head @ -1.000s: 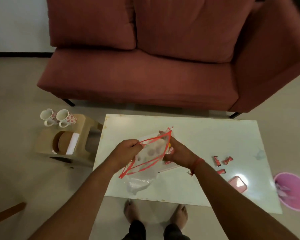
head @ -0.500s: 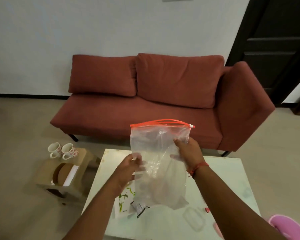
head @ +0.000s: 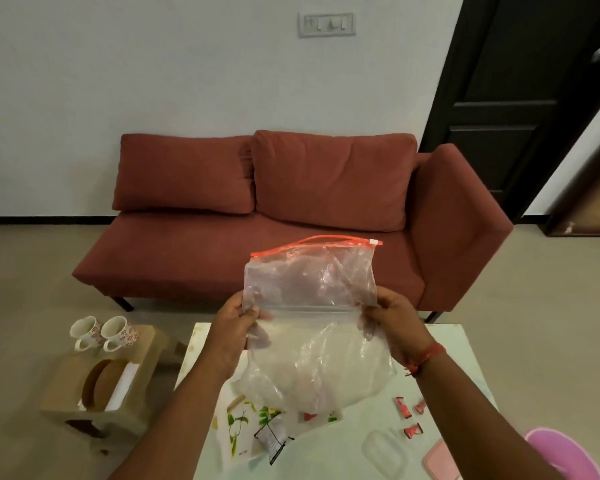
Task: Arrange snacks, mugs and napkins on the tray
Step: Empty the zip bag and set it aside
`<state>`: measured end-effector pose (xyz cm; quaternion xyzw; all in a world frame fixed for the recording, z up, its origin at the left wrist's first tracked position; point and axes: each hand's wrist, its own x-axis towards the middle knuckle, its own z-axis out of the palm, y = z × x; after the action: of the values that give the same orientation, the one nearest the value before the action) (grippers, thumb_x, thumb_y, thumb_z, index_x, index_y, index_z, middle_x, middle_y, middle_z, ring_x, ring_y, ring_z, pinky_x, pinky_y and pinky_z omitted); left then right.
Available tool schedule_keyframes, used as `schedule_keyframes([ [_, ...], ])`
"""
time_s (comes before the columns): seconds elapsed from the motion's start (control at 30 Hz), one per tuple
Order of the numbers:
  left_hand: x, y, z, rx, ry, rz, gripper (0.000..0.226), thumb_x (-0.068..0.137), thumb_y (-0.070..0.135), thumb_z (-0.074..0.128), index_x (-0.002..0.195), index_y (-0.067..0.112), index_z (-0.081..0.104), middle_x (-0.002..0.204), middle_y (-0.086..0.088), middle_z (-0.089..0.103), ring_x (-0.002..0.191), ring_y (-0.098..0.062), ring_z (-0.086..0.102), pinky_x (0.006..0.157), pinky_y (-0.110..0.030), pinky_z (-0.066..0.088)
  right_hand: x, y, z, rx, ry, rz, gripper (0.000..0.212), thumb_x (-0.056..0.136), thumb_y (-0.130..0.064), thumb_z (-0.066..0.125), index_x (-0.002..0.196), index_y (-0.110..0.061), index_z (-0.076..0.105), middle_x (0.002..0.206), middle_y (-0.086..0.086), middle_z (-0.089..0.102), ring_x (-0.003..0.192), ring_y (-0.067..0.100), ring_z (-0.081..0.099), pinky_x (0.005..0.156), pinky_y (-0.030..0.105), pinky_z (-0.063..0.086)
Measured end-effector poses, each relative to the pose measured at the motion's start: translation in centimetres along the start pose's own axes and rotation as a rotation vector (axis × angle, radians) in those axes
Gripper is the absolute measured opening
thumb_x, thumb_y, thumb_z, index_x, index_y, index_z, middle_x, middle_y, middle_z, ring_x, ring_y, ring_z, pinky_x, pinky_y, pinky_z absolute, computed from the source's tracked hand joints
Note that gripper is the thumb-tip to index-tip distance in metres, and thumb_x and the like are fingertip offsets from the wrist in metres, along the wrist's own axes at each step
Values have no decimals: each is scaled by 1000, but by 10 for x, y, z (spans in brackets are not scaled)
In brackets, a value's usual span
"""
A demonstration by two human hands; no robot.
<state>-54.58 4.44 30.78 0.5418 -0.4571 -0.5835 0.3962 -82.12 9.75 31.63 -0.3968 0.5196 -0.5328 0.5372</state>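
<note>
I hold a clear plastic zip bag (head: 312,306) with a red zipper strip upright above the white table (head: 465,344). My left hand (head: 234,323) pinches its left edge and my right hand (head: 390,320) pinches its right edge, at mid height. Small red-wrapped snacks (head: 404,408) lie on the table to the right. A leaf-printed napkin (head: 238,431) and a small silver packet (head: 272,439) lie under the bag. Two flowered mugs (head: 101,332) stand on a low wooden stool (head: 142,382) to the left. No tray can be made out with certainty.
A clear container (head: 381,452) and a pink lid (head: 440,460) lie at the table's near right. A pink round object (head: 565,452) sits on the floor to the right. A red sofa (head: 291,220) stands behind the table, a dark door (head: 520,98) at the right.
The bag went from held low and open-mouthed over the table to lifted upright. My hands now hold it wider apart at both side edges, and the view has tilted up.
</note>
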Motion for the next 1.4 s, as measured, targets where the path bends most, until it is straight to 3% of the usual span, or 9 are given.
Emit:
schedule_keyframes([
  [0.27, 17, 30, -32, -115, -149, 145, 37, 72, -23, 36, 55, 5, 53, 90, -8, 61, 86, -25, 53, 78, -34, 46, -1, -22, 6, -103, -163, -191, 56, 69, 37, 28, 51, -3, 64, 108, 15, 67, 106, 23, 62, 92, 33, 51],
  [0.43, 28, 52, -38, 150, -233, 239, 36, 67, -8, 39, 49, 20, 53, 86, 4, 63, 82, -19, 54, 73, -32, 45, 8, -62, -6, -259, -124, -113, 26, 85, 7, 53, 94, -3, 76, 131, 1, 65, 123, 18, 60, 96, 36, 53],
  [0.53, 31, 68, -20, 262, -376, 339, 38, 61, -12, 40, 48, 21, 54, 84, 9, 63, 79, -9, 56, 70, -25, 47, 20, -77, 25, -567, -261, -56, 52, 86, -22, 71, 136, -25, 56, 137, -10, 58, 118, 1, 59, 93, 20, 53],
  [0.63, 32, 76, -1, 334, -478, 523, 47, 61, -21, 40, 52, 20, 61, 94, 7, 64, 86, -8, 58, 76, -22, 47, 32, -72, 63, -929, -512, 103, 46, 82, -35, 78, 124, -35, 59, 115, -16, 66, 99, -8, 63, 83, 19, 52],
  [0.7, 36, 81, 0, 230, -434, 531, 50, 75, -18, 45, 74, 23, 73, 105, 0, 65, 96, -12, 61, 82, -22, 49, 37, -65, 77, -930, -448, 82, 17, 83, -30, 78, 95, -22, 69, 85, -7, 72, 73, -3, 66, 69, 20, 52],
  [0.83, 45, 62, -21, -309, -305, 85, 26, 97, 34, 54, 120, 27, 63, 119, -11, 68, 99, -22, 70, 76, -34, 56, 40, -51, 86, -520, -105, 35, 17, 88, -20, 72, 96, -4, 70, 75, 11, 71, 63, 20, 67, 62, 37, 61],
  [1.07, 25, 20, -22, -318, -471, -75, 94, 54, 92, 53, 129, 36, 54, 117, 6, 71, 107, -12, 68, 80, -32, 59, 35, -29, 101, -699, 313, -61, 9, 91, -22, 62, 85, -16, 64, 77, -1, 69, 72, 19, 65, 63, 31, 53],
  [1.27, 27, 23, -8, 17, -221, -78, 44, 83, 24, 77, 124, 22, 60, 100, -1, 72, 85, -20, 72, 71, -42, 62, 18, -31, 105, -656, 209, -52, 16, 95, -19, 58, 87, -32, 61, 75, -7, 67, 64, 18, 68, 55, 32, 56],
  [1.4, 32, 33, -12, 7, -333, 29, 37, 87, 0, 66, 105, 33, 68, 86, -1, 70, 75, -20, 67, 61, -43, 61, 0, -35, 77, -450, 9, 13, 33, 99, 0, 46, 99, -23, 69, 83, -2, 70, 58, 23, 67, 46, 33, 55],
])
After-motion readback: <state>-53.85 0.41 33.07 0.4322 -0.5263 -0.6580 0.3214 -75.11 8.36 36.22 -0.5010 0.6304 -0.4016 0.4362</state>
